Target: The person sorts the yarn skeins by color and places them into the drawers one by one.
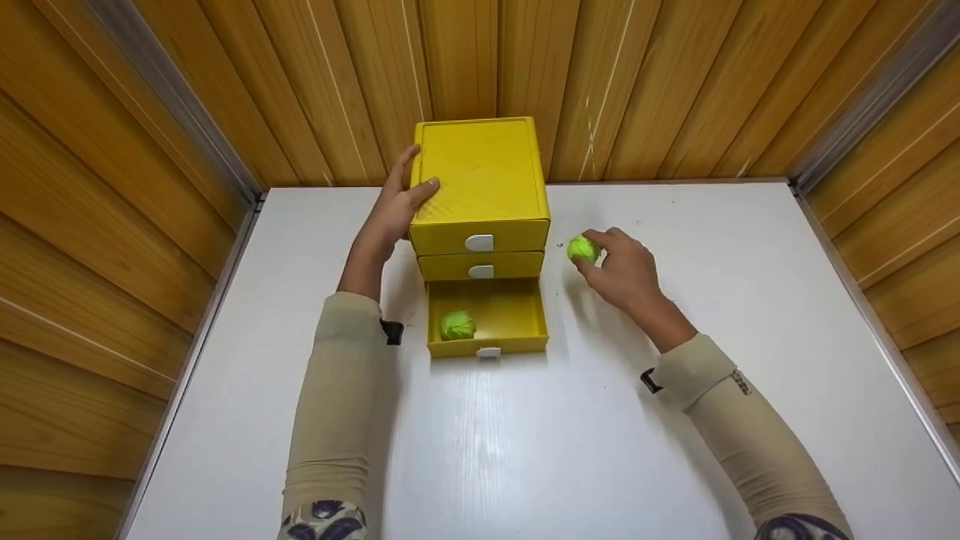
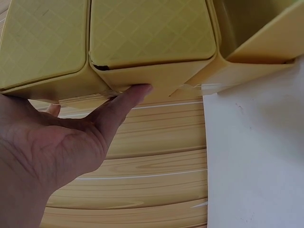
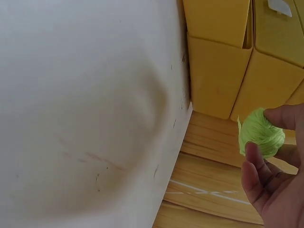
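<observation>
A yellow drawer unit (image 1: 480, 172) with three stacked drawers stands at the back of the table. My left hand (image 1: 394, 206) rests on its left side, thumb on the top edge; the left wrist view shows fingers against the side wall. The bottom drawer (image 1: 514, 311) is pulled out, and a green ball of yarn (image 1: 458, 325) lies in its left front part. To the right of the unit, my right hand (image 1: 626, 270) pinches a second green ball of yarn (image 3: 261, 133) between thumb and fingers. The upper two drawers are pushed in.
White tabs mark the drawer fronts, such as the top tab (image 1: 479, 243). The white table (image 1: 487, 442) meets wood-patterned panels (image 1: 465, 60) at the back, with more panels along both sides.
</observation>
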Tool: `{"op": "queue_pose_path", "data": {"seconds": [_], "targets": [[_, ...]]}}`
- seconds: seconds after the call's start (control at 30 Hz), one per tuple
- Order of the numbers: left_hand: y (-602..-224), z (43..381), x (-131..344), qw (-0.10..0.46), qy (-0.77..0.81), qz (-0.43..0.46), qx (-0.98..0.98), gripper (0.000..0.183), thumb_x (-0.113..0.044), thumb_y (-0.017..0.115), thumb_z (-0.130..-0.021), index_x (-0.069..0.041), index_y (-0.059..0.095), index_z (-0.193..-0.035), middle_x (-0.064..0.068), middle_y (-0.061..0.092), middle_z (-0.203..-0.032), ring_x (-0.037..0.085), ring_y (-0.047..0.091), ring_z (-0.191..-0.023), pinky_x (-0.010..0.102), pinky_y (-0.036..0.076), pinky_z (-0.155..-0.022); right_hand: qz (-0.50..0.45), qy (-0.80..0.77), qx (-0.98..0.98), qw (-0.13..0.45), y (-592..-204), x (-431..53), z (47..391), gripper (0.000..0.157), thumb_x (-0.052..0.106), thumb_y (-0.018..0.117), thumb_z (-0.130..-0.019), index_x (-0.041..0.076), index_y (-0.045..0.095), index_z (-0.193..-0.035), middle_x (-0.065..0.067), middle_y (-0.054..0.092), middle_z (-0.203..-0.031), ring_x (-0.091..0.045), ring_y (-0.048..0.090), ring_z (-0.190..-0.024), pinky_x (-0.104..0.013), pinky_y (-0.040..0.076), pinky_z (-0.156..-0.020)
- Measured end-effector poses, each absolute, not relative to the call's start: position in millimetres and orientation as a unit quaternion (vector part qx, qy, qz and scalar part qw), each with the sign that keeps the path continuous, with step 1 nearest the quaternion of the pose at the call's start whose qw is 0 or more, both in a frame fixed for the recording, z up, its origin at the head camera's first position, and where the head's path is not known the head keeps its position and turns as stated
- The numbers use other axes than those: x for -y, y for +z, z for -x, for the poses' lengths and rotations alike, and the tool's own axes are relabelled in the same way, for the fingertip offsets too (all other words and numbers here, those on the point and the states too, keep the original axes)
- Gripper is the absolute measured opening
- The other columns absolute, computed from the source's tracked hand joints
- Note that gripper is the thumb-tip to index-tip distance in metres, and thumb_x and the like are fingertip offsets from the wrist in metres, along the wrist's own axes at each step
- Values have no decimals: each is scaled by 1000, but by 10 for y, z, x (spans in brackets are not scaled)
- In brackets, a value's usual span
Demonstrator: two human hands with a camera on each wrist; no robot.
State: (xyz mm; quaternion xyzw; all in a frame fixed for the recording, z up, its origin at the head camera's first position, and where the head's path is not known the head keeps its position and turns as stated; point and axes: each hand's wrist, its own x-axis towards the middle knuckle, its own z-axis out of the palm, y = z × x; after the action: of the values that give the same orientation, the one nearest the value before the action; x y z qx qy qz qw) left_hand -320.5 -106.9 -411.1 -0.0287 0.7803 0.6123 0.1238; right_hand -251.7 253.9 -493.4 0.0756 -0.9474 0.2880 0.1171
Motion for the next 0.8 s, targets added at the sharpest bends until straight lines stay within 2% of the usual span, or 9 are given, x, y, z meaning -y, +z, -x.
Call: {"op": "queue_pose_path", "data": {"seconds": [0.33, 0.67, 0.8], "targets": [[-4099, 3207, 1069, 127, 612, 29, -780, 75, -49, 59, -105, -57, 15, -165, -1, 6, -183, 29, 47, -148, 51, 49, -116, -130, 297, 935, 142, -4928, -2319, 2239, 39, 27, 81, -93, 9, 77, -127, -13, 72, -102, -25, 63, -72, -33, 47, -66], [-4099, 3194, 1071, 124, 615, 21, -779, 75, -49, 59, -106, -55, 14, -166, 1, 8, -183, 32, 56, -140, 52, 54, -107, -166, 314, 920, 166, -4904, -2254, 2084, 37, 23, 86, -88, 10, 79, -122, -10, 72, -99, -19, 61, -68, -30, 47, -65], [-4109, 3198, 1069, 122, 620, 21, -774, 76, -48, 59, -105, -54, 15, -166, 1, 8, -183, 31, 55, -141, 52, 53, -109, -170, 315, 919, 164, -4908, -2240, 2068, 37, 24, 86, -88, 10, 79, -122, -9, 72, -100, -18, 61, -69, -29, 47, -65]]}}
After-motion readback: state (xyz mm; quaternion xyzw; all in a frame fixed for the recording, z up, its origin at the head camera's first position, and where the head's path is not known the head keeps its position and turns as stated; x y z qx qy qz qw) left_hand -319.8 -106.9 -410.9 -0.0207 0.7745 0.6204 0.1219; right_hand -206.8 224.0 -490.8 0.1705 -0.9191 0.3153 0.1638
